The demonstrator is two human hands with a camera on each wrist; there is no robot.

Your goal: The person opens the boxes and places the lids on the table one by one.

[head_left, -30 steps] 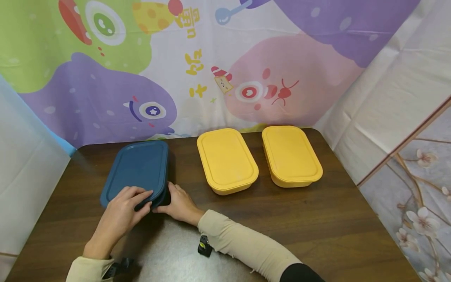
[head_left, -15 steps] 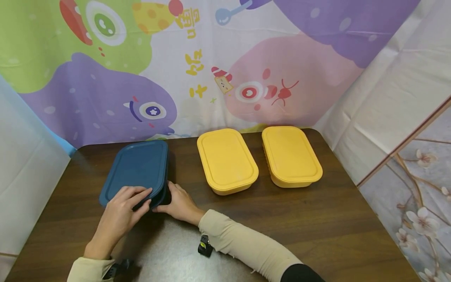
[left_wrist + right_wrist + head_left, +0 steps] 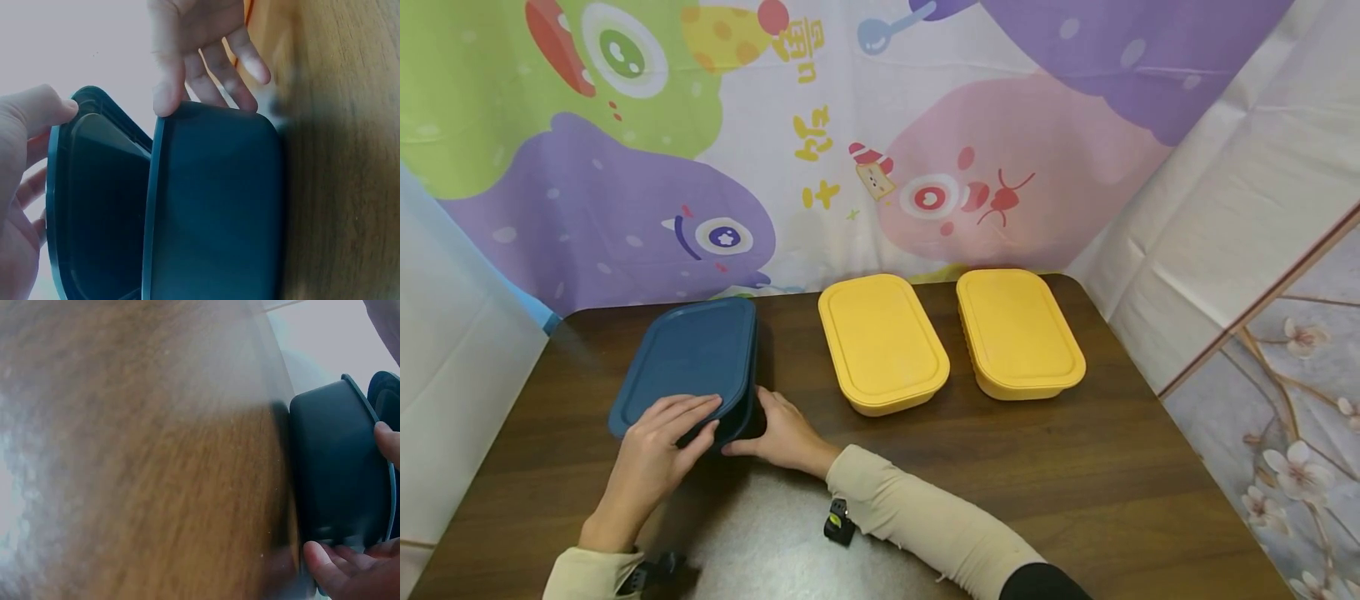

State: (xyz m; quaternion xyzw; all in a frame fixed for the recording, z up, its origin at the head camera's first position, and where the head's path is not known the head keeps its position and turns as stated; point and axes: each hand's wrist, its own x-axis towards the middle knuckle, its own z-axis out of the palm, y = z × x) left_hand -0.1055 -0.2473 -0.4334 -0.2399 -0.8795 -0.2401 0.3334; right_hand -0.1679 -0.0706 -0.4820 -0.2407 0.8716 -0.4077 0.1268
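Left hand pinches the tilted blue lid — right hand, thumb spread from fingers, holds the blue box

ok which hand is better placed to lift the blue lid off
Probably the left hand: it pinches the blue lid by its raised edge, while the right hand holds the blue box.

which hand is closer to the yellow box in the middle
Right. The right hand, left of the yellow box, has its grip on the near right corner of the blue box; the left hand is farther left, pinching the partly raised lid.
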